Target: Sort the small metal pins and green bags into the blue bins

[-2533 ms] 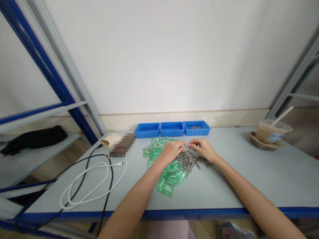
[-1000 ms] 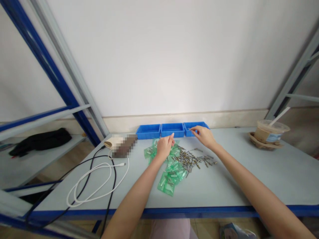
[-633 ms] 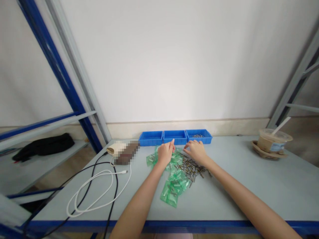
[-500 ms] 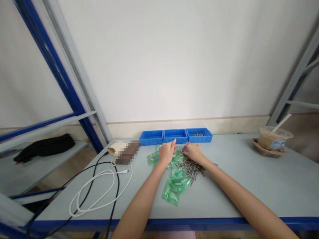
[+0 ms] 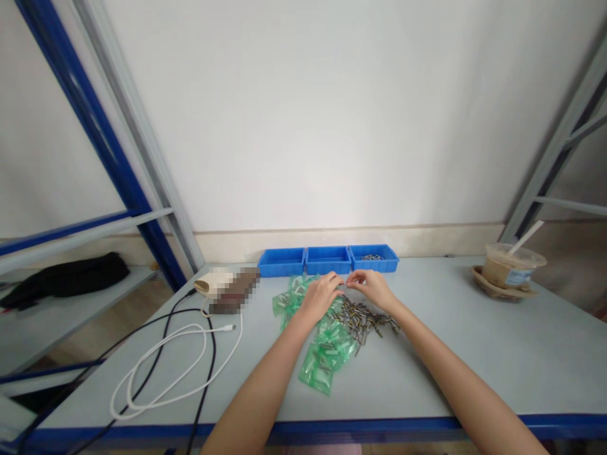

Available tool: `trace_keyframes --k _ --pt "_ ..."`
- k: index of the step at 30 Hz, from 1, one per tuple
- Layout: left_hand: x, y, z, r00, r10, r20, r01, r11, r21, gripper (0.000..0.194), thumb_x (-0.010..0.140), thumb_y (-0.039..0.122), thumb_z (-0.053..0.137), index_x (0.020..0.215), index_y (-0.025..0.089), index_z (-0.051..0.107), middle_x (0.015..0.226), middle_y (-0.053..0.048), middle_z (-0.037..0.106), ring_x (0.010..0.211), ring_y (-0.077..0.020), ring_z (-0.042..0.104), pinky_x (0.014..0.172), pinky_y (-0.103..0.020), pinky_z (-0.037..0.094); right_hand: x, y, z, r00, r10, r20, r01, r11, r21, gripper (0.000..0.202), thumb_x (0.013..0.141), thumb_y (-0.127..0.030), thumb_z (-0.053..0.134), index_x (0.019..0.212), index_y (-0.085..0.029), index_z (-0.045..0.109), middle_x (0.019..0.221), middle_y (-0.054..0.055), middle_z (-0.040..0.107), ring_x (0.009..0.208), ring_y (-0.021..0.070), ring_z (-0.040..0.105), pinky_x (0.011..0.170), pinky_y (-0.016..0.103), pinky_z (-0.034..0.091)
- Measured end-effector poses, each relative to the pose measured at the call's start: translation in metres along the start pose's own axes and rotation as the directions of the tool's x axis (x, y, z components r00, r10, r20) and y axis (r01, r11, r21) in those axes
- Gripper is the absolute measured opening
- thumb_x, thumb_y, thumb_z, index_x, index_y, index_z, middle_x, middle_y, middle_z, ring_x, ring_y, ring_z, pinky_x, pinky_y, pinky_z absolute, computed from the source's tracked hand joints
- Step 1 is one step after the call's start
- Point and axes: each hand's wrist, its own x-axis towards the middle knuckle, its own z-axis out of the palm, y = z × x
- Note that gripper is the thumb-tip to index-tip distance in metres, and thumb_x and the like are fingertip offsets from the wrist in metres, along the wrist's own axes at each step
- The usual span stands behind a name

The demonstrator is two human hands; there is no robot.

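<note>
from my end i see the left hand (image 5: 322, 297) over the green packets (image 5: 318, 371) and the right hand (image 5: 375, 289) beside the heap of slim metal pieces (image 5: 361, 321), fingertips nearly meeting. the fingers of each bend inward; i can't tell whether either pair pinches anything. packets and heap lie side by side on the table (image 5: 474, 360). behind, i have three blue bins (image 5: 328, 270) in a row, the rightmost holding small metal pieces.

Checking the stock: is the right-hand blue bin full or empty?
Neither: the bin holds a few metal pins, with bare blue showing around them.
</note>
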Motion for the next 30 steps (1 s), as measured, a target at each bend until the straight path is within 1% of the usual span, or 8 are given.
trace_keyframes --k 5,9,12,15,19,24,27,30 --pt "0.001 0.005 -0.001 0.998 -0.062 -0.006 0.062 0.997 0.049 0.022 0.092 0.027 0.036 0.091 0.019 0.057 0.085 -0.002 0.06 0.08 -0.015 0.058 0.069 -0.023 0.042 -0.002 -0.003 -0.001 0.991 -0.136 -0.005 0.136 0.99 0.024 0.018 0.081 -0.031 0.053 0.092 -0.021 0.063 0.079 0.001 0.07 0.074 0.0164 0.062 0.071 0.027 0.038" --pt "0.001 0.006 0.0 0.993 -0.117 -0.011 0.117 0.992 0.039 0.029 0.093 0.029 0.032 0.084 0.019 0.057 0.08 -0.002 0.062 0.078 -0.0163 0.059 0.069 -0.025 0.042 -0.009 -0.013 0.0 0.951 -0.286 -0.12 0.243 0.928 -0.284 0.015 0.083 -0.028 0.053 0.092 -0.022 0.062 0.081 0.002 0.069 0.078 0.0175 0.061 0.083 0.034 0.029" --pt "0.001 0.005 0.001 0.991 -0.131 -0.014 0.131 0.991 0.013 0.028 0.092 0.035 0.034 0.089 0.02 0.057 0.083 -0.002 0.064 0.079 -0.0165 0.06 0.068 -0.024 0.042 -0.011 -0.017 -0.001 0.935 -0.339 -0.104 0.267 0.866 -0.424 0.019 0.087 -0.03 0.047 0.085 -0.021 0.064 0.081 0.004 0.069 0.076 0.0179 0.06 0.084 0.034 0.026" --pt "0.001 0.005 -0.001 0.991 -0.134 -0.017 0.134 0.991 -0.006 0.023 0.091 0.034 0.038 0.095 0.021 0.056 0.087 -0.002 0.064 0.081 -0.0161 0.06 0.069 -0.024 0.042 -0.01 -0.015 -0.002 0.947 -0.313 -0.075 0.253 0.868 -0.426 0.022 0.089 -0.032 0.044 0.091 -0.022 0.063 0.083 0.005 0.07 0.077 0.0179 0.06 0.086 0.035 0.025" --pt "0.002 0.007 -0.003 0.989 -0.149 0.012 0.149 0.989 0.018 0.022 0.091 0.029 0.039 0.086 0.021 0.058 0.081 -0.002 0.064 0.078 -0.0167 0.059 0.069 -0.024 0.04 -0.01 -0.013 -0.003 0.95 -0.308 -0.056 0.265 0.887 -0.379 0.023 0.088 -0.028 0.044 0.108 -0.022 0.055 0.087 0.004 0.069 0.081 0.017 0.06 0.087 0.034 0.026" --pt "0.002 0.009 -0.002 0.981 -0.191 0.039 0.193 0.98 -0.052 0.022 0.09 0.035 0.039 0.092 0.021 0.056 0.076 -0.001 0.063 0.073 -0.0159 0.06 0.066 -0.023 0.04 -0.01 -0.013 -0.004 0.933 -0.355 -0.056 0.314 0.881 -0.353 0.017 0.087 -0.026 0.045 0.088 -0.02 0.061 0.084 0.003 0.068 0.076 0.0159 0.06 0.088 0.032 0.029" --pt "0.002 0.009 -0.002 0.985 -0.171 0.03 0.173 0.978 -0.114 0.019 0.089 0.032 0.043 0.104 0.024 0.051 0.085 0.001 0.064 0.077 -0.0151 0.061 0.066 -0.022 0.041 -0.009 -0.013 -0.005 0.958 -0.286 -0.039 0.264 0.922 -0.282 0.02 0.088 -0.028 0.044 0.086 -0.019 0.063 0.079 0.004 0.069 0.071 0.0164 0.06 0.077 0.027 0.035" --pt "0.001 0.008 -0.002 0.99 -0.131 0.047 0.136 0.984 -0.112 0.014 0.088 0.027 0.045 0.098 0.024 0.054 0.086 0.002 0.064 0.079 -0.015 0.061 0.067 -0.022 0.041 -0.009 -0.013 -0.007 0.972 -0.233 0.025 0.232 0.945 -0.23 0.025 0.088 -0.03 0.042 0.086 -0.019 0.064 0.072 0.003 0.068 0.066 0.0158 0.06 0.066 0.024 0.037"
